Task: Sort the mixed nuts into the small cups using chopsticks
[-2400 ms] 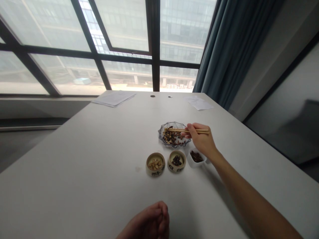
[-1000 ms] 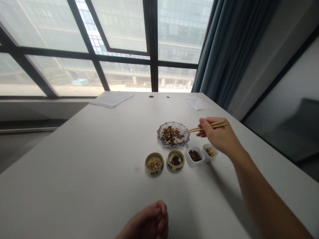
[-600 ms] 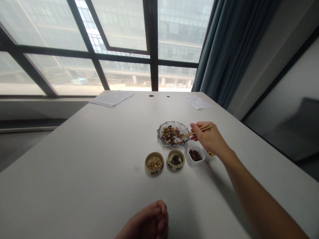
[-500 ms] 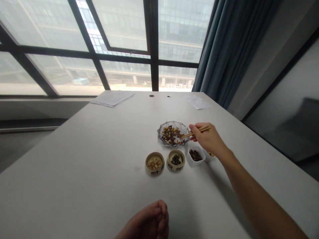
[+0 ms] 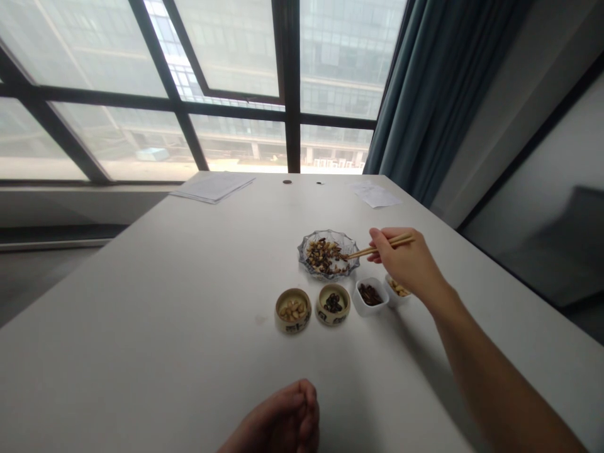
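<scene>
Going by the worktop (image 5: 141, 327), you look partway through, mate. Your right hand (image 5: 401, 261) is pinched closed around a pair of wooden chopsticks (image 5: 382, 244), with their tips just over the right rim of the cut-glass plate (image 5: 325, 233). Can't tell from here if there's anything between the tips.

A good heap of mixed nuts and dark seeds (image 5: 323, 257) is left on that plate. The small dishes on the near side each seem to hold one kind: pale nuts (image 5: 292, 309) in the left ceramic cup (image 5: 292, 325), dark seeds (image 5: 333, 303) in the ceramic cup (image 5: 333, 318) next to it, dark pieces (image 5: 370, 294) in the white square dish (image 5: 365, 309), and light bits (image 5: 399, 288) in the small white dish (image 5: 395, 290) on the far right of the row. None of them looks full. Your left hand (image 5: 278, 418) sits loosely curled at the near edge of the view, holding nothing.
</scene>
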Demonstrator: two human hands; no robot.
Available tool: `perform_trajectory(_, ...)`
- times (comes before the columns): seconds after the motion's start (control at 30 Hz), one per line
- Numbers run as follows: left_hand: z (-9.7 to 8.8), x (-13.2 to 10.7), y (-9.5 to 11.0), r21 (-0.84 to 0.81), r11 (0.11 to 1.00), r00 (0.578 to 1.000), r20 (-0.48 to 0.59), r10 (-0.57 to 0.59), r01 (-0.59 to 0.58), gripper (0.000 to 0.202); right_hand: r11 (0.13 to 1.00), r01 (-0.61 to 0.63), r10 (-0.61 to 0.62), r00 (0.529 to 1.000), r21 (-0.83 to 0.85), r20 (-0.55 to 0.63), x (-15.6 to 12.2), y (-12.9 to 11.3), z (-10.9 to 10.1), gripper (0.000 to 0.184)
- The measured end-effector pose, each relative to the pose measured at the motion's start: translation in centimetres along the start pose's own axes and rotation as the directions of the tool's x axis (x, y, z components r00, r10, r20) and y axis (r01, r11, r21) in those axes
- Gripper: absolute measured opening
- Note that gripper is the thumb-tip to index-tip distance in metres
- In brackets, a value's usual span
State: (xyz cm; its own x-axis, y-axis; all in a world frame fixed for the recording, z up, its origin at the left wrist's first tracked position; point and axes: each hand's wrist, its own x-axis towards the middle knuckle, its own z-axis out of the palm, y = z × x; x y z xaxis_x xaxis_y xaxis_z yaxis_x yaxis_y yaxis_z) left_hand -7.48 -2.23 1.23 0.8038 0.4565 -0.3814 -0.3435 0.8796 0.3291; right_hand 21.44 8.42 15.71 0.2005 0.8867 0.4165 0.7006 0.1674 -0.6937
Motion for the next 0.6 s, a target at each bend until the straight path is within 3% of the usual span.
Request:
perform_trajectory(0.2, 0.0, -0.2, 0.1, -0.013, 1.000, 1.000, 0.004, 0.004, -0.004, 0.012, 1.000, 0.015, -0.014, 0.998, 0.018, -0.056, -1.7, -3.0, -2.8, 0.045)
perform_trajectory(0.4, 0.1, 0.0, 0.3, -0.022, 1.000, 1.000, 0.001, -0.021, 0.021, 0.011, 1.000, 0.010, -0.011, 0.995, 0.013, 0.094, -1.3, -2.4, -1.1, 0.040)
perform_trajectory(0.6, 0.2, -0.1, -0.1, -0.043, 0.999, 1.000, -0.011, -0.005, 0.004, 0.011, 1.000, -0.016, 0.017, 0.987, -0.006, 0.163, -0.4, -0.6, 0.6, 0.037)
